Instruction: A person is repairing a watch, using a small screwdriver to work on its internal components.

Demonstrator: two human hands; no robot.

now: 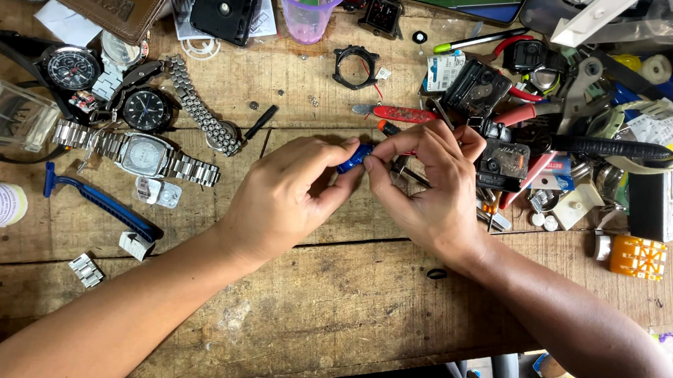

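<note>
Both hands meet over the middle of the wooden workbench [328,307]. The left hand [288,197] pinches a small blue piece [354,158] between thumb & forefinger, closed on it. The right hand [424,183] has its fingertips [377,154] pressed together at the other end of the same blue piece; a thin dark tool [410,173] pokes out under this hand, but I cannot tell if the hand holds it or it only lies on the bench.

The blue piece is lifted a bit above the bench, between the two hands, approx. in the centre.

Step in hand, as I judge: fine work on the blue piece, maybe opening or fitting it. A next move calls for a steady pinch w/ the left and small, exact finger work w/ the right.

Near: red-handled pliers [395,113] just behind the hands, a black watch case ring [355,66] farther back, silver-band wristwatches [140,154] at left, a blue razor [103,203] near the left forearm.
</note>
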